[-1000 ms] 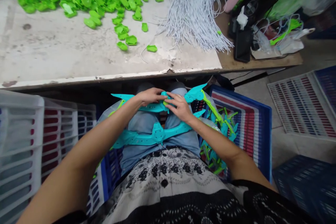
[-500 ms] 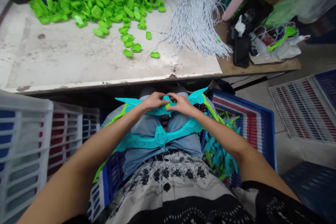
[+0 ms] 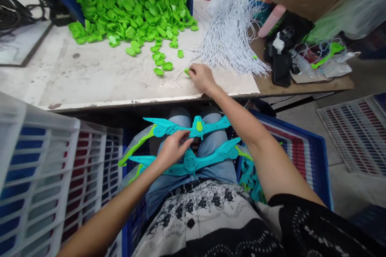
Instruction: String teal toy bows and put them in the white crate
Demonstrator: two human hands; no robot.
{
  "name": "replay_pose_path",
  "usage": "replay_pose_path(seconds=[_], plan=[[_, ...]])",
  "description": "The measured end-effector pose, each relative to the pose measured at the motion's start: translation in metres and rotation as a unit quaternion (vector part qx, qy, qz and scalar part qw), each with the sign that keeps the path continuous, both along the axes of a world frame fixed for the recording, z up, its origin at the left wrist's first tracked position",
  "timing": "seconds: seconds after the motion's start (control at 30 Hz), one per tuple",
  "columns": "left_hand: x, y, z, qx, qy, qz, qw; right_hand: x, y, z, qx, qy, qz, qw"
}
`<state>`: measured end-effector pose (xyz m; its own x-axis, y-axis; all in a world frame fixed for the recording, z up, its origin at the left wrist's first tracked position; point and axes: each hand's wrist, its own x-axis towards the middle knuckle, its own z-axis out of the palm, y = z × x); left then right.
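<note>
Across my lap lie two teal toy bows with lime-green limbs. The far toy bow (image 3: 215,127) has a green piece (image 3: 199,126) seated on its middle. On the near toy bow (image 3: 208,160) the middle is bare teal. My left hand (image 3: 175,149) is between the two bows, thumb and fingers apart, its fingertips at the lower edge of the far one. Over the table's front part, my right hand (image 3: 201,78) pinches a small green plastic piece (image 3: 187,72) by its edge; the fingers partly hide it.
A heap of green pieces (image 3: 135,12) spills from a blue bin on the table (image 3: 99,76). White strings (image 3: 229,36) and a phone (image 3: 281,68) lie to the right. White crates (image 3: 36,160) stand left; a blue crate (image 3: 319,156) with teal parts stands right.
My right hand has left the far bow and reached up to the table, onto a green piece. My left hand has moved down from the bow's middle. The view has shifted.
</note>
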<state>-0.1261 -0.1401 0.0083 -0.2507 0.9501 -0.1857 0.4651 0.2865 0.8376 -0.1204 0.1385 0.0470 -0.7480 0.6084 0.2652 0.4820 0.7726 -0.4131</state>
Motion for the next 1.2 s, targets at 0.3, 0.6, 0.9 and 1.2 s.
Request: replay_pose_path(seconds=[0.3, 0.6, 0.9, 1.2], plan=[[0.019, -0.016, -0.022, -0.182, 0.016, -0.144, 0.973, 0.117, 0.012, 0.006, -0.078, -0.023, -0.228, 0.970], [0.028, 0.022, -0.027, -0.137, -0.081, -0.135, 0.978, 0.138, 0.029, -0.007, 0.019, -0.006, 0.068, 0.997], [0.018, 0.024, -0.028, -0.231, -0.318, -0.044, 0.918, 0.202, -0.146, -0.033, -0.060, 0.073, 0.242, 0.966], [0.022, 0.024, -0.026, -0.243, -0.348, -0.010, 0.905, 0.216, -0.199, -0.089, -0.075, 0.040, 0.190, 0.978]])
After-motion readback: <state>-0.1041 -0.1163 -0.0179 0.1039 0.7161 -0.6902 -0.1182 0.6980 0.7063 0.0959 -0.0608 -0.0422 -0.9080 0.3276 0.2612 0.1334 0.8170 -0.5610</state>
